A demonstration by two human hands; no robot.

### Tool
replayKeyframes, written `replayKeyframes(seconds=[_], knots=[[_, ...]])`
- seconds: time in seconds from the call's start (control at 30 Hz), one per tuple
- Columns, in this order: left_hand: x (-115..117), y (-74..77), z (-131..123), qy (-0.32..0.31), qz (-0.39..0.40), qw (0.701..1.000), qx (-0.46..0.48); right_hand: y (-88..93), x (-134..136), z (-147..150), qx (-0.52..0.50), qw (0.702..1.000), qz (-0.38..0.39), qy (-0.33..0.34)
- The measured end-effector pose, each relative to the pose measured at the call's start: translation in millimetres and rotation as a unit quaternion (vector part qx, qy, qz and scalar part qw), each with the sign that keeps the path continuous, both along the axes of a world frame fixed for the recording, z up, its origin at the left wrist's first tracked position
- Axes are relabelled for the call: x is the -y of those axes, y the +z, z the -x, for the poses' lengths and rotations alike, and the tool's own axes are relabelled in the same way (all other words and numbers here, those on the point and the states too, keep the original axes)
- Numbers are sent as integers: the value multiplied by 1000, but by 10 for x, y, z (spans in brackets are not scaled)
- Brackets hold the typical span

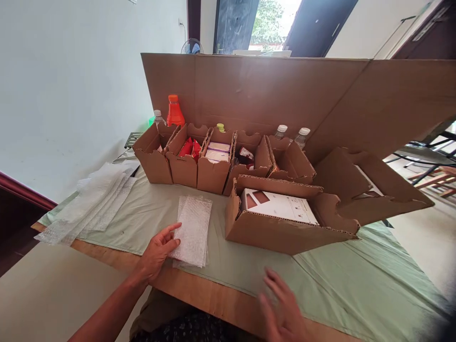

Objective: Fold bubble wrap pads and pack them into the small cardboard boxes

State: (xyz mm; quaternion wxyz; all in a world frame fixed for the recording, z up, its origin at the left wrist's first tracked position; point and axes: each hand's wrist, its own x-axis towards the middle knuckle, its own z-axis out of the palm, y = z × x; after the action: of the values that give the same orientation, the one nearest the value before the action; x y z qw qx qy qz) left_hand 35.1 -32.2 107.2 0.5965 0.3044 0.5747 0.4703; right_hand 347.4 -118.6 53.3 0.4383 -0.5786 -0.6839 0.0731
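Note:
My left hand [158,251] rests on the green cloth with its fingers spread, fingertips touching the left edge of a small sheet of bubble wrap [194,229]. My right hand [283,308] hovers over the table's near edge, fingers apart and blurred, holding nothing. Just beyond it stands an open cardboard box [285,232] with a white carton [280,205] lying inside.
A row of small open cardboard boxes [213,164] holds red packets, white packs and other items. Bottles, one orange [175,112], stand behind them against a tall cardboard sheet [285,90]. A stack of bubble wrap sheets [94,199] lies at the left. An empty open box [370,190] sits right.

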Motion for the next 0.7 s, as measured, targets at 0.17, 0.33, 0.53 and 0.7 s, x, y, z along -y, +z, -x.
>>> replayKeyframes(seconds=[0.17, 0.33, 0.53, 0.7], knots=[[81, -46, -52, 5, -11, 1000, -12, 146, -209, 534, 75, 988, 9, 133], [242, -108, -65, 43, 8, 998, 43, 255, -428, 856, 133, 974, 18, 185], [350, -72, 46, -2, 71, 983, 169, 176, -664, 1069, 145, 960, 8, 240], [511, -89, 298, -67, 14, 996, -58, 163, -874, 1048, 45, 965, 74, 249]])
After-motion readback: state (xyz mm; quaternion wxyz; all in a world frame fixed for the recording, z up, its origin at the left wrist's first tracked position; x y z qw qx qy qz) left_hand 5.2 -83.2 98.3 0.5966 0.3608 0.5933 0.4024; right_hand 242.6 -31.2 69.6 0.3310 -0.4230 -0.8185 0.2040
